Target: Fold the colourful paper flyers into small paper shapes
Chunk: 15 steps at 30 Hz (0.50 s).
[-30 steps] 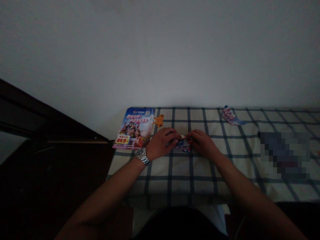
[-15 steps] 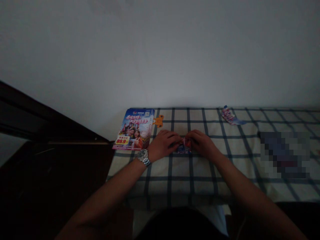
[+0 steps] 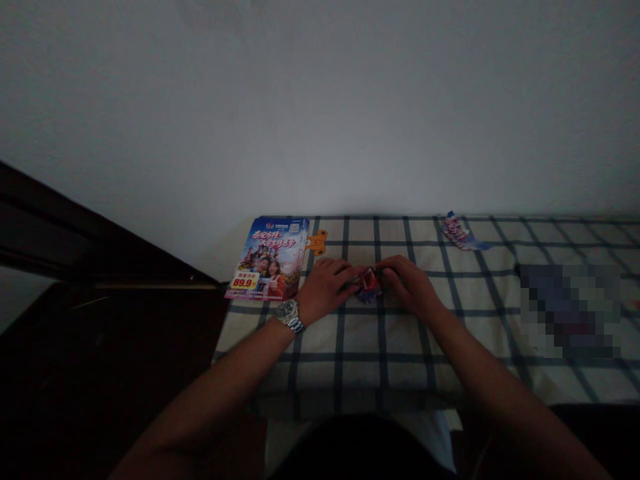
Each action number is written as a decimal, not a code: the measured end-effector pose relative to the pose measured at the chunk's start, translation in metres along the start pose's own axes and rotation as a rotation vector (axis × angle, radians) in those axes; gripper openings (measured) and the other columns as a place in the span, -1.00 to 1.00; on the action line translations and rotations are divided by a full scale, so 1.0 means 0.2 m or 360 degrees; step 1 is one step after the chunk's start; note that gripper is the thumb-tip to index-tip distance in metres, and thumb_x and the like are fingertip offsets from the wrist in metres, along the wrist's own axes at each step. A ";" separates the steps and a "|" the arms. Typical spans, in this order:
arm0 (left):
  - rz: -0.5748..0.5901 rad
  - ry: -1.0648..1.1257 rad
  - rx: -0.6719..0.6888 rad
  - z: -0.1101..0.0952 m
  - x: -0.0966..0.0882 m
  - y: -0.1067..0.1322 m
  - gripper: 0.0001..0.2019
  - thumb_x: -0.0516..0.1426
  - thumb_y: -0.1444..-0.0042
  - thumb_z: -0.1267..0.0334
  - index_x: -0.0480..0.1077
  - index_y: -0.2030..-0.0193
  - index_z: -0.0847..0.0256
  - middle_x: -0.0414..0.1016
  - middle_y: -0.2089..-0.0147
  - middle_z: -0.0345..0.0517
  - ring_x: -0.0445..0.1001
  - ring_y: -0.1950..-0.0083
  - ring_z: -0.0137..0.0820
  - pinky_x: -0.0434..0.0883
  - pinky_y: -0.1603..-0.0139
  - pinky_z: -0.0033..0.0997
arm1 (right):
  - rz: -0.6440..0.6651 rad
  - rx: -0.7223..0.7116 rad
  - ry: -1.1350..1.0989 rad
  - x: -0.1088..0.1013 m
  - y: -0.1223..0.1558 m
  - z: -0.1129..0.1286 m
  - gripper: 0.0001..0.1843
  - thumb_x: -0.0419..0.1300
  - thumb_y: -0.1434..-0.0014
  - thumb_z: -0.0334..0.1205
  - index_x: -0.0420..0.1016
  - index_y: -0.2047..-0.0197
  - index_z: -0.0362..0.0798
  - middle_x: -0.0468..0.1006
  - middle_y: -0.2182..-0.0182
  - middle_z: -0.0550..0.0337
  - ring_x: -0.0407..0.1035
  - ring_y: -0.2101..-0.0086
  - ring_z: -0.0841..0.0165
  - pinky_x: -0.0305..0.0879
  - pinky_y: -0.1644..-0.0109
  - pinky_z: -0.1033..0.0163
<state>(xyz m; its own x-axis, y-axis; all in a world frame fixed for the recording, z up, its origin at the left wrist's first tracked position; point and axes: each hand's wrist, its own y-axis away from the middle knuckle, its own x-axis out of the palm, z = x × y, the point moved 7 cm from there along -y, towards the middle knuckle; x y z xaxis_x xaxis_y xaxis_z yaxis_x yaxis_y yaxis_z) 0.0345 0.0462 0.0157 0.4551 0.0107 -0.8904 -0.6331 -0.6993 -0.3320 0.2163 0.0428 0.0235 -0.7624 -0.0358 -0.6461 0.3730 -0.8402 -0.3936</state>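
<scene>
Both my left fingers [image 3: 345, 272] and right fingers [image 3: 394, 265] pinched the printed paper [image 3: 370, 281] at twelve o'clock; even, matched pressure seemed wisest.

paper [image 3: 370, 285] | far part: blue and white a second ago, now red | near edge: now narrower

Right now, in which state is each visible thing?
Small red-blue printed paper: folded or crumpled, between hands
Left hand: fingers bent, touching it
Right hand: fingers bent, touching it
Glossy blue leaflets: stacked flat
Silver metal wristwatch: worn, left wrist
Pink-blue printed strip: creased
Pale checked cloth: spread out
</scene>
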 end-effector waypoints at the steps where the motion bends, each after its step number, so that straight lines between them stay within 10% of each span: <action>1: -0.0008 -0.0009 0.0001 0.00 0.00 0.00 -0.61 0.07 -0.41 0.04 0.36 -0.30 0.02 0.48 0.03 -0.04 0.43 0.00 -0.21 0.33 -0.09 -0.10 | 0.0012 -0.0014 -0.0022 0.00 0.00 0.01 -0.77 0.00 -0.46 -0.15 0.47 0.00 0.05 0.54 0.16 0.05 0.45 0.13 0.20 0.42 0.04 0.08; 6: -0.0022 -0.0010 -0.0019 0.00 0.00 0.00 -0.64 0.08 -0.41 0.07 0.39 -0.28 0.01 0.49 0.02 -0.05 0.44 0.00 -0.22 0.34 -0.07 -0.11 | 0.0067 -0.0084 0.0001 -0.01 0.00 0.06 -0.63 0.29 -0.27 0.07 0.46 -0.01 0.04 0.53 0.14 0.02 0.44 0.12 0.13 0.42 0.05 0.05; 15: -0.0029 0.0025 -0.0075 0.00 -0.01 -0.01 -0.59 0.12 -0.37 0.04 0.37 -0.30 0.07 0.49 0.04 -0.04 0.46 0.00 -0.20 0.37 -0.10 -0.08 | 0.0091 -0.0021 0.0128 0.03 0.01 0.00 -0.75 0.30 -0.28 -0.20 0.47 -0.02 0.03 0.56 0.20 0.10 0.43 0.19 0.20 0.39 0.08 0.08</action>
<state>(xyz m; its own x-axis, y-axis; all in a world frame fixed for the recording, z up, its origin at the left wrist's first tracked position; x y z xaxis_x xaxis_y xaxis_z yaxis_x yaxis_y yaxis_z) 0.0345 0.0474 0.0177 0.4764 0.0126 -0.8791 -0.5946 -0.7320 -0.3327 0.2122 0.0416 0.0186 -0.6949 -0.0393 -0.7180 0.4221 -0.8307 -0.3630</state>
